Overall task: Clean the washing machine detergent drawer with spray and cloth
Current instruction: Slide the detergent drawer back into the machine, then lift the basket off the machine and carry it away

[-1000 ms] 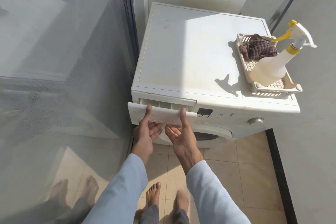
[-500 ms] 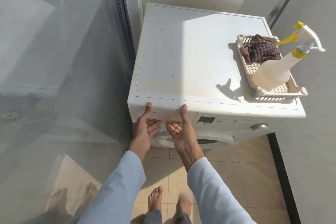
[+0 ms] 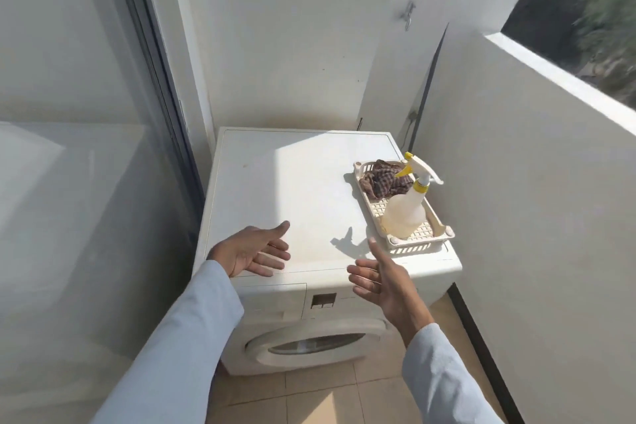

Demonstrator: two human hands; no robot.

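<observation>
A white washing machine (image 3: 292, 189) stands in the corner. Its detergent drawer (image 3: 272, 301) sits flush in the front panel at the top left. On the machine's right side a cream plastic basket (image 3: 435, 229) holds a brown checked cloth (image 3: 383, 181) and a pale spray bottle (image 3: 404, 217) with a yellow and white trigger head. My left hand (image 3: 253, 253) hovers open, palm up, above the front left of the lid. My right hand (image 3: 382, 280) is open too, palm facing left, in front of the control panel. Neither hand touches anything.
A glass sliding door (image 3: 79, 182) runs along the left. A low white wall (image 3: 526, 217) closes the right side, close to the basket. The round machine door (image 3: 313, 342) faces me above a beige tiled floor (image 3: 330, 392).
Both hands pushed the drawer from partly pulled out to flush, then let go and lifted away, open. The view rose and pulled back from the machine.
</observation>
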